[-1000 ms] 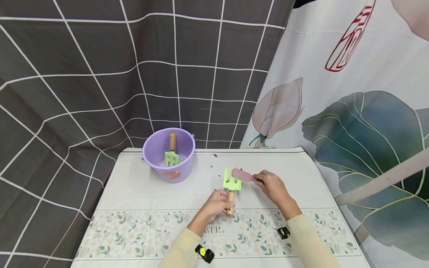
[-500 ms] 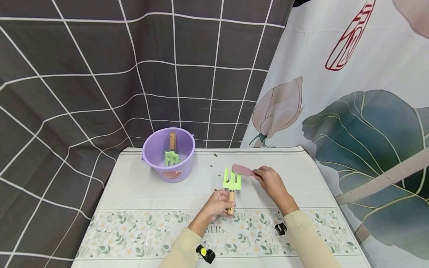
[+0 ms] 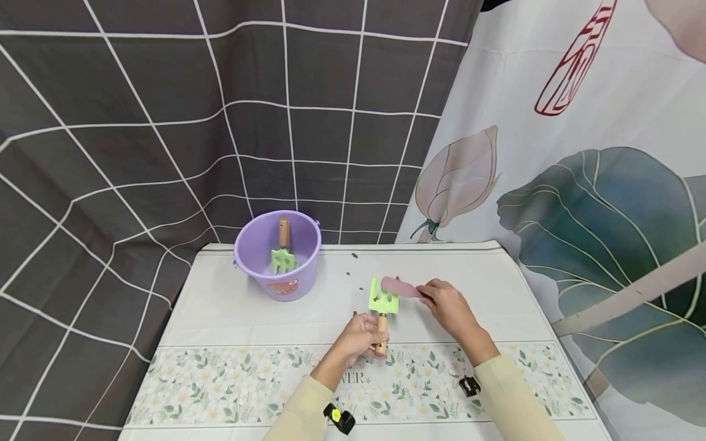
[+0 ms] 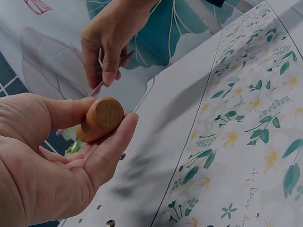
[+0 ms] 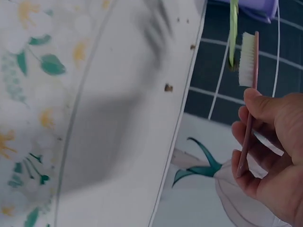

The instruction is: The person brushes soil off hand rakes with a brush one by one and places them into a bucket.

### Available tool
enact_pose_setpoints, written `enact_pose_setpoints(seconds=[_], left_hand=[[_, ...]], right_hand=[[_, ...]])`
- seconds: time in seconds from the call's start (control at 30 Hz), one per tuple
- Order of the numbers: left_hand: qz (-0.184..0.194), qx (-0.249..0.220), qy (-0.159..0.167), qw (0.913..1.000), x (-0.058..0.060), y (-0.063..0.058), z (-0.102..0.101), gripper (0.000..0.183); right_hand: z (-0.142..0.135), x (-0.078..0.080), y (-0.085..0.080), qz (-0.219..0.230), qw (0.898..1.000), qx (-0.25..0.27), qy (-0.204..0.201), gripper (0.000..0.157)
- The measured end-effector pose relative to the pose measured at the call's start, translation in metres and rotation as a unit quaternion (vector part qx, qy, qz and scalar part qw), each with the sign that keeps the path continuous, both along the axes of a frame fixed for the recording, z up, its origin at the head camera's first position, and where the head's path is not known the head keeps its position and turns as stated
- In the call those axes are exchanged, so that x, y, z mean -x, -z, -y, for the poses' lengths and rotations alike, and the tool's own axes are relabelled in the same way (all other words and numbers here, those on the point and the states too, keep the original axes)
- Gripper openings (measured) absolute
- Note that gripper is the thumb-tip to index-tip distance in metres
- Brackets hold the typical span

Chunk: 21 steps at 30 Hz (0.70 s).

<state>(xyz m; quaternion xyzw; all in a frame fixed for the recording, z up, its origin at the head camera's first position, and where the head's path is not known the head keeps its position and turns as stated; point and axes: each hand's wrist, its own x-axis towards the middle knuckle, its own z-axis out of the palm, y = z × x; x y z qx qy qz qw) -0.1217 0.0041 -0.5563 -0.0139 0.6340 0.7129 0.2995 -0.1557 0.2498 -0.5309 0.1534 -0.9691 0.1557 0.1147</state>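
Note:
My left hand [image 3: 357, 335] grips the wooden handle of a small garden hand fork, its bright green tines [image 3: 380, 303] pointing away from me. In the left wrist view, the round butt of that handle [image 4: 108, 116] shows between thumb and fingers. My right hand [image 3: 448, 308] holds a pink brush [image 3: 401, 287] by its thin handle, with the head over the tines. White bristles [image 5: 246, 59] face the green fork [image 5: 233, 35] in the right wrist view. A dark speck of dirt [image 3: 376, 299] lies on the fork. Both tools are held above the table.
A purple bucket [image 3: 314, 278] stands at the back left of the table, holding another green fork with a wooden handle [image 3: 284, 233]. Several brown crumbs [image 5: 168, 88] are scattered on the white tablecloth [image 3: 458, 269]. A dark gridded curtain [image 3: 325, 141] hangs behind.
The brush head rose slightly away from me, then came back down over the tines as the right wrist shifted. The fork has drifted a little to the right in the left hand.

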Motion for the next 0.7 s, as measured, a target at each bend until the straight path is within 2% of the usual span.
enact_pose_setpoints(seconds=[0.13, 0.3, 0.4, 0.57, 0.7], left_hand=[[-0.007, 0.005, 0.001, 1.0, 0.002, 0.0, 0.0, 0.035], [-0.007, 0.002, 0.002, 1.0, 0.002, 0.003, 0.002, 0.034], [-0.009, -0.004, 0.005, 0.9999, 0.002, 0.003, 0.003, 0.033], [-0.024, -0.009, 0.016, 0.9996, 0.001, 0.003, 0.004, 0.03], [-0.013, -0.001, 0.013, 0.9998, 0.0, 0.002, 0.003, 0.031]], right_hand=[[0.004, -0.013, 0.003, 0.004, 1.0, -0.006, -0.024, 0.024], [0.005, -0.02, 0.003, 0.017, 0.999, -0.005, -0.036, 0.025], [0.005, -0.02, 0.002, 0.021, 0.999, -0.01, -0.038, 0.025], [0.004, -0.015, 0.002, 0.001, 0.999, -0.017, -0.044, 0.024], [0.002, -0.01, 0.005, -0.008, 0.999, -0.016, -0.035, 0.024]])
